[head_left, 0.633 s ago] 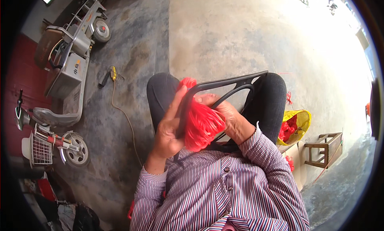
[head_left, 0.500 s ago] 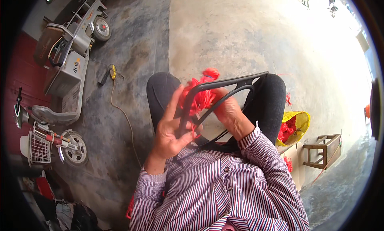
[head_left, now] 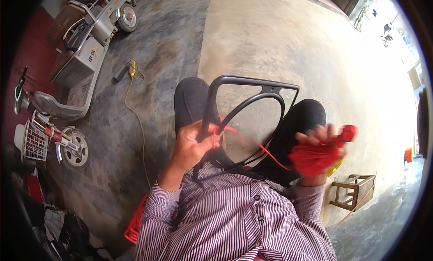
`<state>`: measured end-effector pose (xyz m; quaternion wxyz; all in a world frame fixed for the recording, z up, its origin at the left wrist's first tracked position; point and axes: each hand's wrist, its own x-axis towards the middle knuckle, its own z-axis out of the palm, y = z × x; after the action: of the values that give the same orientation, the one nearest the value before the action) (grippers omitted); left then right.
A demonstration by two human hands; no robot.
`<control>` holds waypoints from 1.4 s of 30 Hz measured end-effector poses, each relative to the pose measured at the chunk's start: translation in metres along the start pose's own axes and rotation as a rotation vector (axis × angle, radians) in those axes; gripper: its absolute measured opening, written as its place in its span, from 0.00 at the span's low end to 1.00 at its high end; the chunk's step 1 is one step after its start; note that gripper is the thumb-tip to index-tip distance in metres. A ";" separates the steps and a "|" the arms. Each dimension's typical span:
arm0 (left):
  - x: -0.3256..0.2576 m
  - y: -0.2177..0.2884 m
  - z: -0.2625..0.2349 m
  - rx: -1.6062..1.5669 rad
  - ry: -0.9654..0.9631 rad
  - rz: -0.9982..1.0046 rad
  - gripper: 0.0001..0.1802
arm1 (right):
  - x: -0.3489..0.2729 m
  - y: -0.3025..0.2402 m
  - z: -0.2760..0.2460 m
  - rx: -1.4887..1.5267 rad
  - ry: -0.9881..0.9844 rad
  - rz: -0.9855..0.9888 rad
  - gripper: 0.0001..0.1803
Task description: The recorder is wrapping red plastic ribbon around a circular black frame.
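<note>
A black frame (head_left: 246,81) with rounded corners and an inner oval ring stands tilted over my lap between my knees. My left hand (head_left: 191,143) is closed at its left bar, pinching a thin red strip against it between thumb and fingers. From there the red strip (head_left: 270,152) runs through the frame's opening and across to the right. My right hand (head_left: 322,139) is closed around a bunched red bundle (head_left: 315,160) of the same ribbon-like material, out beyond my right knee. Motion blurs that hand and bundle a little.
A small wooden stool (head_left: 354,191) lies at the right, and a yellow bag (head_left: 336,167) shows partly behind my right hand. At the left stands a grey electric tricycle (head_left: 81,62). A cable (head_left: 137,112) with a yellow end crosses the floor. Something red and slatted (head_left: 135,222) sits by my left side.
My right hand has pulled away from the frame to the right with the red bundle, drawing the strip out behind it. My left hand stays at the frame, which now faces the view more fully.
</note>
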<state>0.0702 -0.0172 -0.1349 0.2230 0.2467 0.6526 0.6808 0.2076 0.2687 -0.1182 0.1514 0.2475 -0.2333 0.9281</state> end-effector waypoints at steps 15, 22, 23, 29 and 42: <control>-0.001 0.003 0.004 0.121 0.133 -0.055 0.07 | -0.023 -0.039 -0.019 -0.411 0.798 0.042 0.18; 0.010 0.015 0.016 0.503 0.076 0.195 0.09 | 0.026 0.054 0.027 -0.759 0.368 0.461 0.21; 0.012 0.021 0.022 0.502 0.076 0.245 0.10 | 0.033 0.062 0.025 -0.848 0.349 0.444 0.20; 0.015 0.028 0.033 0.514 -0.014 0.376 0.19 | 0.058 0.078 0.019 -1.040 0.199 0.465 0.15; 0.019 0.022 0.015 0.180 -0.241 0.317 0.24 | 0.053 0.118 -0.025 -0.060 0.569 0.770 0.21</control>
<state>0.0649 0.0056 -0.1115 0.1668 0.4448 0.6324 0.6119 0.1072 0.1906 -0.1512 -0.1387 -0.1253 -0.2839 0.9404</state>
